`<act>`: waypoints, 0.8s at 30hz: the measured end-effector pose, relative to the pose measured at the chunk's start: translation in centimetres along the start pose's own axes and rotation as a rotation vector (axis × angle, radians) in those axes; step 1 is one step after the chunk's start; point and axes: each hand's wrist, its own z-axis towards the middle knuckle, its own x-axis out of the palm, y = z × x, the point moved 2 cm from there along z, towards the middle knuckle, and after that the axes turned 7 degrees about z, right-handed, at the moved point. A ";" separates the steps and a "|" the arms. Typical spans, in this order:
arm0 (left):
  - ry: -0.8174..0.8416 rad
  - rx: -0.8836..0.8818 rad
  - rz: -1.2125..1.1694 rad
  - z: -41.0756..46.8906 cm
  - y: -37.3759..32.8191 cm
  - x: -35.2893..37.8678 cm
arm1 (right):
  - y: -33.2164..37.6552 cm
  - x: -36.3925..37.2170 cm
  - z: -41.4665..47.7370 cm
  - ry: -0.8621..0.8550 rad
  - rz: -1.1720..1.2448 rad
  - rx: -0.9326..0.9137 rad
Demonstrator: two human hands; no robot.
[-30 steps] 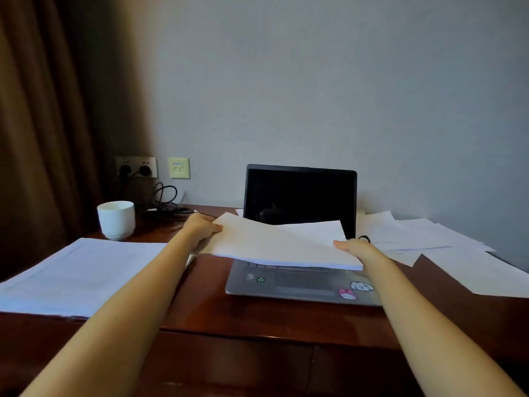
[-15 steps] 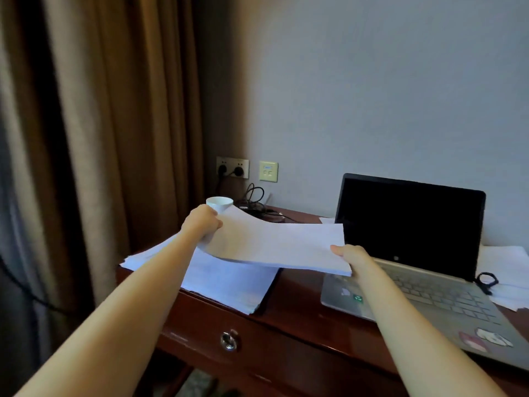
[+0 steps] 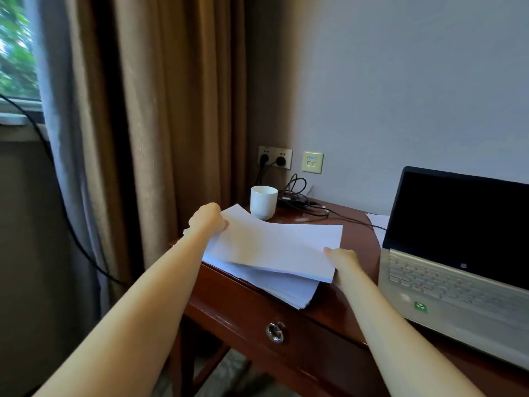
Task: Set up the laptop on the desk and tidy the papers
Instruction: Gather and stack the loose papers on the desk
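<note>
A sheaf of white papers (image 3: 274,247) is held low over a larger paper stack (image 3: 286,290) at the left end of the wooden desk (image 3: 337,313). My left hand (image 3: 207,220) grips the sheaf's far left corner. My right hand (image 3: 342,259) pinches its near right corner. The open silver laptop (image 3: 446,276), screen dark, stands on the desk at the right, keyboard facing me. One more loose sheet (image 3: 379,224) peeks out behind the laptop's left edge.
A white cup (image 3: 263,202) stands just behind the stack. Black cables (image 3: 303,202) run from the wall sockets (image 3: 274,157) across the desk's back. Brown curtains (image 3: 160,124) hang at the left, beside a window. A drawer knob (image 3: 274,332) sits below the desk edge.
Both hands carried the sheaf from over the laptop leftward to above the stack and lowered it nearly onto it. My view swung left with them.
</note>
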 end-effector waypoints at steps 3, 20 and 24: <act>-0.001 -0.006 0.020 0.2 0.4 0.5 | -1.1 0.6 0.2 0.004 0.052 -0.009; 0.052 -0.053 0.241 0.1 1.0 3.7 | -2.6 2.1 0.1 -0.144 -0.236 -0.283; 0.069 -0.049 0.234 -0.1 1.4 4.1 | -2.8 2.4 -0.6 -0.174 -0.358 -0.323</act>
